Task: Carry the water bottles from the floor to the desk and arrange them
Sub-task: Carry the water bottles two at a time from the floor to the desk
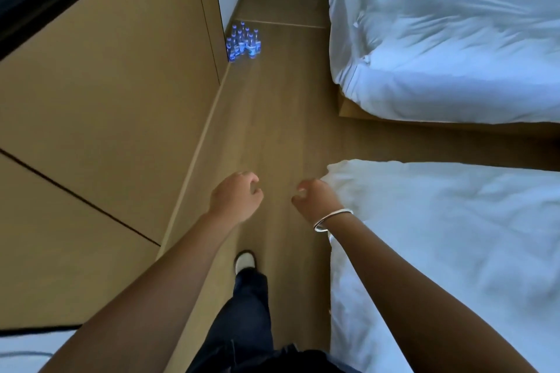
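Left hand: the left hand (235, 198) is held out in front over the floor, fingers loosely curled, holding nothing.
Right hand: the right hand (315, 198) is out beside it, a little apart, fingers also hanging loosely curled and holding nothing.
Bracelet: a silver bracelet (331, 219) sits round the right wrist.
Leg and shoe: below the hands a dark trouser leg (242, 312) reaches forward, ending in a pale shoe (245, 262) planted on the floor.
Floor: a wooden floor (272, 130) runs as a narrow aisle from the person's feet towards the far end of the room.
Near bed: a bed with white bedding (454, 251) lies just beside the right arm, its corner close to the right hand.
Far bed: a second bed with rumpled white bedding (454, 39) stands further on, on the same side, with a gap between the two.
Wall panels: tan wood panels (106, 100) line the left side of the aisle.
Water bottles: a cluster of water bottles (244, 42) with blue labels stands upright on the floor, well ahead of the hands, tucked against the end of the wood panels.
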The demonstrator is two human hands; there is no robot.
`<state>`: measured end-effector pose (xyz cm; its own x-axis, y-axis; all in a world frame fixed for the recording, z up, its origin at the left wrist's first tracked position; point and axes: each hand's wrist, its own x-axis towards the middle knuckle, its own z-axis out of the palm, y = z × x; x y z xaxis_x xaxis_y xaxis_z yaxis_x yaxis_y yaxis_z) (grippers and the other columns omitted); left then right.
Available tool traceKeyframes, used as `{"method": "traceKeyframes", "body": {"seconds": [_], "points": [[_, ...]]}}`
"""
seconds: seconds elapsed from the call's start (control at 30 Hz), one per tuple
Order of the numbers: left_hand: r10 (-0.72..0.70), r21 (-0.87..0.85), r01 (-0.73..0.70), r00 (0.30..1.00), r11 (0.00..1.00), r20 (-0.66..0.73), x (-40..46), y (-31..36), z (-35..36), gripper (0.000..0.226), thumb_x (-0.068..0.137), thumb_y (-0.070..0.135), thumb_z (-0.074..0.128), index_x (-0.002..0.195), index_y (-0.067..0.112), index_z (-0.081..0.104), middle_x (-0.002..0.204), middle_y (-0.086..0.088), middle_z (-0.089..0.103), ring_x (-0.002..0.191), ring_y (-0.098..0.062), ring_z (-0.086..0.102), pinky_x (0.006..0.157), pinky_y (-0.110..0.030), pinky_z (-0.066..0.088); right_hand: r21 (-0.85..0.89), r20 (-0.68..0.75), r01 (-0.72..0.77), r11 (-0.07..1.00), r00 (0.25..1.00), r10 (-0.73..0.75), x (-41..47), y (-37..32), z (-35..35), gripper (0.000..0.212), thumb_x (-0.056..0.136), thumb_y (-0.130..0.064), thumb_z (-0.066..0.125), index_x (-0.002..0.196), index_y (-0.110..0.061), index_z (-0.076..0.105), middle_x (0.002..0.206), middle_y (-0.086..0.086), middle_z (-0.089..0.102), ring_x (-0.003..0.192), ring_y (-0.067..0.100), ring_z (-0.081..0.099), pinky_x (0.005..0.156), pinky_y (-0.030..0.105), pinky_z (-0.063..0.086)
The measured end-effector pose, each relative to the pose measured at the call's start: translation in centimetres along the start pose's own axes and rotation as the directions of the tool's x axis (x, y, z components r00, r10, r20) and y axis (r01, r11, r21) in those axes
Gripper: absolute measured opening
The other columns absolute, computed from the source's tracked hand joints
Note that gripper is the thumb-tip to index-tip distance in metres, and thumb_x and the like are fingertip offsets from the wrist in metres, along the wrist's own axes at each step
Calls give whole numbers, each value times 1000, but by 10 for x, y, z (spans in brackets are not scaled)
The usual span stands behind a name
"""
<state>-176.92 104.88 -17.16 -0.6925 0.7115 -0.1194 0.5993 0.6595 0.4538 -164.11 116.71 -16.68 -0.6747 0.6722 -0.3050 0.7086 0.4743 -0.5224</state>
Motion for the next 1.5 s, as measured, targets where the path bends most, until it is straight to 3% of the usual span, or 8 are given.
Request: {"method": "traceKeyframes", "body": {"seconds": [0.27, 0.73, 1.07, 1.23, 1.5], "points": [[17, -28, -16, 1000, 999, 19, 190, -22, -35, 33, 85, 28, 56, 116, 17, 61, 120, -4, 62, 107, -23, 58, 83, -28, 44, -19, 6, -54, 998, 999, 54, 173, -64, -30, 35, 85, -26, 56, 117, -14, 61, 123, 10, 60, 114, 28, 54, 93, 29, 41], [-14, -32, 15, 999, 999, 35, 423, -44, -83, 32, 86, 28, 55, 117, 18, 60, 121, -3, 60, 104, -23, 58, 74, -25, 39, -29, 65, -30, 999, 997, 32, 394, -136, -75, 37, 88, -26, 54, 122, -12, 57, 127, 9, 57, 116, 26, 52, 98, 31, 39], [-93, -30, 93, 995, 995, 23, 625, -6, -85, 35, 86, 27, 55, 119, 18, 59, 119, -5, 60, 103, -25, 57, 77, -28, 43, -26, 111, 2, 1000, 994, 1, 602, -136, -144, 39, 88, -26, 53, 124, -12, 55, 129, 8, 56, 118, 25, 52, 96, 29, 39], [-116, -58, 115, 993, 992, -13, 726, 19, -98, 35, 86, 26, 54, 119, 17, 59, 112, -5, 62, 97, -23, 58, 69, -25, 38, -34, 88, 34, 999, 996, -31, 705, -144, -193, 38, 88, -25, 54, 123, -11, 55, 127, 10, 56, 117, 26, 51, 95, 29, 39], [-142, -78, 141, 990, 987, -6, 868, 25, -102, 33, 85, 24, 55, 117, 16, 61, 120, -6, 60, 107, -25, 56, 82, -31, 44, -47, 83, 58, 997, 995, -54, 846, -162, -231, 40, 88, -25, 55, 125, -10, 54, 128, 11, 54, 118, 26, 50, 98, 32, 38]]}}
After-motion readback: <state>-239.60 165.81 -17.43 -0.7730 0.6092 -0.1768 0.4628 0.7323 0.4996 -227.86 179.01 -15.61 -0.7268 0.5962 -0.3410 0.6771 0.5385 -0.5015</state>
